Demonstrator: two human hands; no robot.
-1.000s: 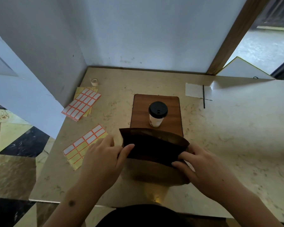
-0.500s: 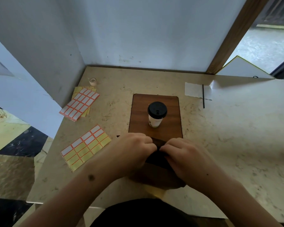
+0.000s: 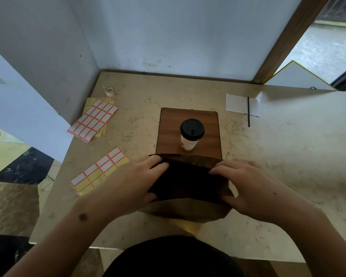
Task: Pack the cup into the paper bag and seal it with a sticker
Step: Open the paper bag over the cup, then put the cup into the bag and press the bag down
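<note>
Two bare hands hold a dark brown paper bag point(image 3: 190, 184) by the sides of its open mouth, at the near edge of a pale marbled desk point(image 3: 278, 156). The left hand point(image 3: 132, 184) has its grip on the bag's left side, fingers curled over the top rim and thumb pressed against the side lower down. The right hand point(image 3: 248, 186) mirrors it on the right side, fingers bent over the rim and thumb against the side. Between them the mouth is spread wide, and the inside shows only as dark shadow (nothing can be made out in it).

Just beyond the bag, a wooden board point(image 3: 189, 120) lies flat on the desk; the bag's far rim overlaps the board's near edge. On the board stands the cup point(image 3: 191, 134), upright, white with a black lid, outside the bag and a little apart from its rim.

To the left of the left hand, a sticker sheet point(image 3: 99, 170) with orange-edged white labels on yellow backing lies flat on the desk, several of its labels gone. Farther back on the left lies a second stack of label sheets point(image 3: 93, 119), and behind that a small roll of tape point(image 3: 109, 91) near the wall. At the far right of the desk, a white slip of paper point(image 3: 238, 102) lies with a thin black stick point(image 3: 248, 110) across it.
</note>
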